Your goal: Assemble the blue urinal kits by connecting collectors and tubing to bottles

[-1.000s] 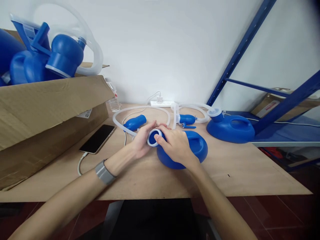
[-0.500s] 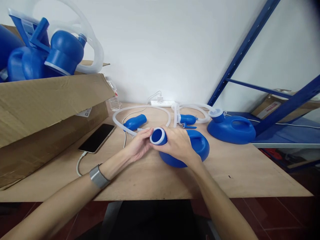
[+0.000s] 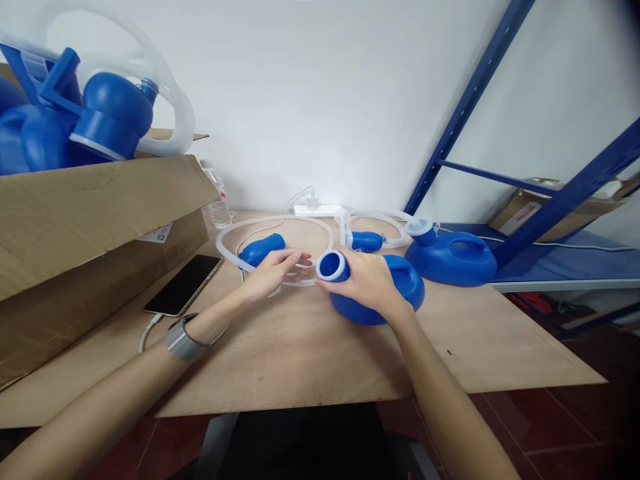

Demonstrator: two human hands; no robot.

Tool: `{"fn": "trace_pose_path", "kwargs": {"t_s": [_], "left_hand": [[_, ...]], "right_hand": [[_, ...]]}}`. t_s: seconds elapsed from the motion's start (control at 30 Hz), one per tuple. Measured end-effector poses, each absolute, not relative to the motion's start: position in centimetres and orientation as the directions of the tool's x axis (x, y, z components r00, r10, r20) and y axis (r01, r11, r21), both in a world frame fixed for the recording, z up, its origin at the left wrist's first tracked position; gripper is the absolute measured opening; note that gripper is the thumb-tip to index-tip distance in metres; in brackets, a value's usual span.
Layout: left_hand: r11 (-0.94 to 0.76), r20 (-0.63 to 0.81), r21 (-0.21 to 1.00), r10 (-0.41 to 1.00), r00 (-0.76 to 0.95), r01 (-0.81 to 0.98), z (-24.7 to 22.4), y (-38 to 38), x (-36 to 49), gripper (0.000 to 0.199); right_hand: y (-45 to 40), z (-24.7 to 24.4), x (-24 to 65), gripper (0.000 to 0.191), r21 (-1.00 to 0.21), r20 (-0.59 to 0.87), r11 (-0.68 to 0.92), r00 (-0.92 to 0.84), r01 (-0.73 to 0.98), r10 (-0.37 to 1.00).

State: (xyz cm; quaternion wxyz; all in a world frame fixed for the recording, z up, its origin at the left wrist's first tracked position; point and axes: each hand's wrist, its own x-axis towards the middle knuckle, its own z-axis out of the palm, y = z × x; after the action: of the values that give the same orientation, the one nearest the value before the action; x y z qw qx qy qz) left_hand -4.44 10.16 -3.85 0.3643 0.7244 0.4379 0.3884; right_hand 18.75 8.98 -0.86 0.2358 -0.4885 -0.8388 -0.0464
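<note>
A blue bottle [image 3: 360, 311] with a moulded handle lies on the wooden table, its round, white-rimmed mouth turned toward me. My right hand [image 3: 369, 279] is wrapped round the neck of this bottle. To the left of the mouth, my left hand [image 3: 277, 270] is apart from the bottle, fingers spread and nothing seen in them. Just behind my left hand are a small blue bottle part [image 3: 262, 249] and a looped clear hose [image 3: 227, 235]. A second blue bottle [image 3: 453, 260] with a hose on its cap lies at the back right.
On the left stands a cardboard box [image 3: 100, 193] heaped with blue bottles and hose. A phone [image 3: 184, 285] on a cable, a water bottle [image 3: 220, 212], a power strip [image 3: 317, 211] and another blue part [image 3: 367, 241] are on the table [image 3: 300, 353]. Blue shelving [image 3: 465, 100] is at right.
My left hand has let go of the bottle's mouth and moved left, its fingers opening. My right hand still holds the neck. The whole view has shifted slightly.
</note>
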Motion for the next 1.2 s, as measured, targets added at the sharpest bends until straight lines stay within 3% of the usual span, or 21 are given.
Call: {"fn": "trace_pose_path", "kwargs": {"t_s": [0.1,0.23,0.3,0.4,0.47,0.57,0.73,0.97,1.1,1.2], "left_hand": [[-0.484,0.336,0.631,0.875,0.350,0.606,-3.9,11.2,-6.5,0.037],[-0.562,0.343,0.435,0.826,0.447,0.704,-4.8,11.0,-8.6,0.027],[-0.615,0.347,0.280,0.780,0.520,0.737,-5.4,10.6,-9.4,0.028],[-0.656,0.320,-0.009,0.713,0.624,0.755,-6.4,10.3,-10.7,0.038],[-0.651,0.303,-0.086,0.704,0.643,0.754,-7.0,10.3,-11.4,0.043],[-0.647,0.301,-0.091,0.706,0.640,0.757,-7.6,10.4,-12.1,0.046],[-0.633,0.351,-0.020,0.720,0.599,0.774,-7.5,10.0,-12.4,0.050],[-0.315,0.449,0.058,0.856,0.257,0.947,-5.8,12.0,-12.3,0.056],[-0.187,0.295,0.180,0.947,0.128,0.966,-5.9,15.5,-12.9,0.077],[-0.184,0.257,0.214,0.958,0.127,0.959,-6.2,16.8,-13.4,0.077]], "right_hand": [[10.1,-1.0,20.3,0.054,-0.122,0.449,0.470,-0.373,0.874,0.812],[11.5,-1.1,21.5,0.074,-0.118,0.495,0.518,-0.402,0.847,0.770],[11.9,-1.0,21.5,0.080,-0.094,0.567,0.568,-0.425,0.818,0.705],[11.4,-0.9,20.1,0.056,0.019,0.650,0.604,-0.469,0.797,0.598],[10.5,-1.3,17.9,0.038,0.089,0.583,0.638,-0.559,0.765,0.590],[9.5,-2.4,13.7,0.038,0.103,0.391,0.728,-0.700,0.678,0.598],[10.9,-4.8,10.0,0.031,-0.086,0.165,0.698,-0.680,0.711,0.714],[12.9,-7.0,10.3,0.029,-0.249,0.195,0.634,-0.603,0.732,0.773],[13.5,-7.8,10.6,0.026,-0.291,0.209,0.616,-0.580,0.732,0.788],[14.0,-8.0,11.1,0.024,-0.311,0.226,0.620,-0.577,0.721,0.785]]}}
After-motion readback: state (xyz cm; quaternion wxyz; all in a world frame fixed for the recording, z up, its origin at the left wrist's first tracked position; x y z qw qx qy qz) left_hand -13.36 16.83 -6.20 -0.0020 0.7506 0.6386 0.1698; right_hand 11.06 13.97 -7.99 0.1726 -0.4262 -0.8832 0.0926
